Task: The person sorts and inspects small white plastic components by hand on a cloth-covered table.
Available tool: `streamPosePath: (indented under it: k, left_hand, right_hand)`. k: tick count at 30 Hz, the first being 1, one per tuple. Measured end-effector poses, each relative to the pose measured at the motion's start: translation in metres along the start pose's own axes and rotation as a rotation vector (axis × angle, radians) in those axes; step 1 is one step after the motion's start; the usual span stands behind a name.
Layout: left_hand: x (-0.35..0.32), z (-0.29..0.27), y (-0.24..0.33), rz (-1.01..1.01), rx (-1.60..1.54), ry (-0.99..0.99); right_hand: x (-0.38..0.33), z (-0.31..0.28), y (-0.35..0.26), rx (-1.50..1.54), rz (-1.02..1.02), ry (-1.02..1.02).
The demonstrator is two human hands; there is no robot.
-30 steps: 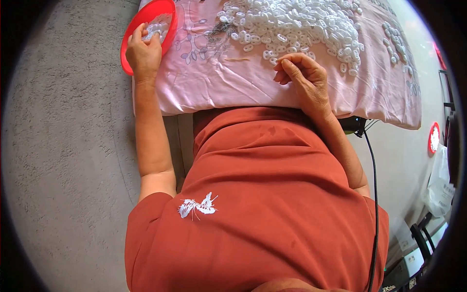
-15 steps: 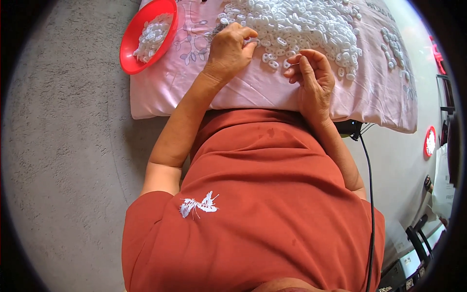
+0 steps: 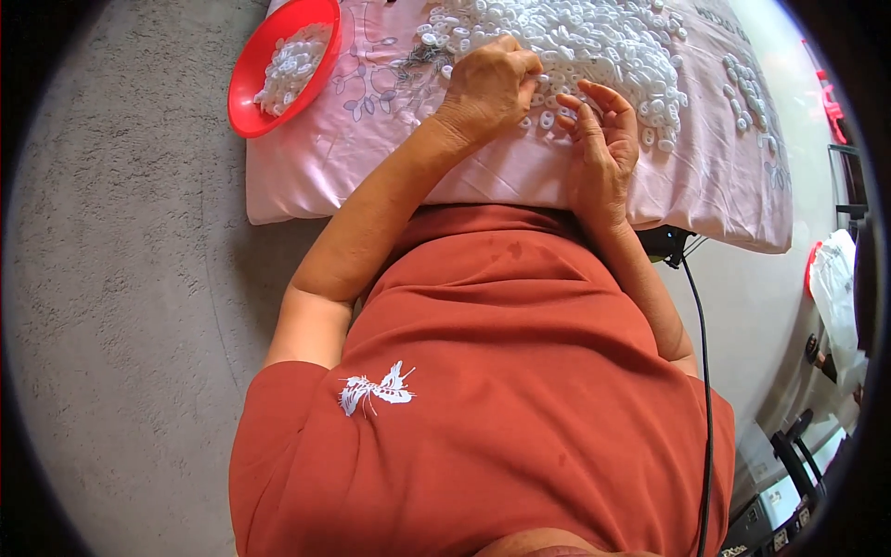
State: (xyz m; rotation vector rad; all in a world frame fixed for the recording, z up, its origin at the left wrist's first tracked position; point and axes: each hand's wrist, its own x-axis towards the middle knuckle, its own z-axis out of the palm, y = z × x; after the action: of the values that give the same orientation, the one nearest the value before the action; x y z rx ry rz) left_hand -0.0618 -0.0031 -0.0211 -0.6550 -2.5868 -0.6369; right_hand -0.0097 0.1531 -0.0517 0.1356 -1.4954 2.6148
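Observation:
A heap of small white oval plastic pieces (image 3: 594, 46), each with two holes, lies on the pink cloth. My left hand (image 3: 492, 88) is at the near edge of this heap, thumb and forefinger pinched together. What sits between those fingertips is too small to make out. Just to its right, my right hand (image 3: 608, 144) is turned partly palm up with curled fingers, the thumb close to the fingertips. Anything in it is hidden or too small to name. Left of the heap lies a bunch of thin grey metal-looking bits (image 3: 422, 67).
A red bowl (image 3: 243, 100) with more white pieces stands at the cloth's left edge. Several white pieces (image 3: 745, 93) form a separate group at the right. The pink cloth (image 3: 306, 190) covers a padded surface. A black cable (image 3: 703, 334) runs down on the right.
My left hand has moved right, away from the grey bits and toward my right hand. My right hand stays nearly in place, its fingers slightly shifted.

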Motion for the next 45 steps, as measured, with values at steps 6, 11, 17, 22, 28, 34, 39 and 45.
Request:
streamPosePath:
  k: [6, 11, 17, 22, 28, 34, 39, 45]
  left_hand:
    - [-0.013, -0.02, -0.002, -0.154, -0.14, -0.013]
    - [-0.048, -0.041, -0.009, -0.18, -0.166, -0.038]
    - [-0.062, -0.05, 0.005, -0.27, -0.243, -0.201]
    - [-0.057, -0.044, 0.008, -0.235, -0.305, -0.199]
    - [-0.033, -0.029, 0.01, -0.129, -0.304, -0.074]
    - [-0.009, -0.001, 0.025, -0.011, -0.269, -0.041]
    - [0.007, 0.017, 0.034, 0.001, -0.125, -0.093]
    - [0.007, 0.017, 0.029, -0.016, -0.119, -0.116]
  right_hand:
    - [0.0, -0.002, 0.004, -0.014, -0.019, 0.005]
    - [-0.002, 0.0, 0.001, -0.052, -0.054, 0.093]
    - [-0.003, 0.005, 0.0, -0.075, -0.107, 0.131]
    - [-0.003, 0.0, 0.005, -0.092, -0.14, 0.164]
    - [-0.005, 0.004, 0.001, -0.009, -0.135, 0.202]
    - [-0.003, 0.0, 0.003, -0.044, -0.188, 0.196]
    - [-0.003, 0.0, 0.003, 0.011, -0.179, 0.206]
    - [0.0, -0.001, 0.004, 0.056, -0.158, 0.198]
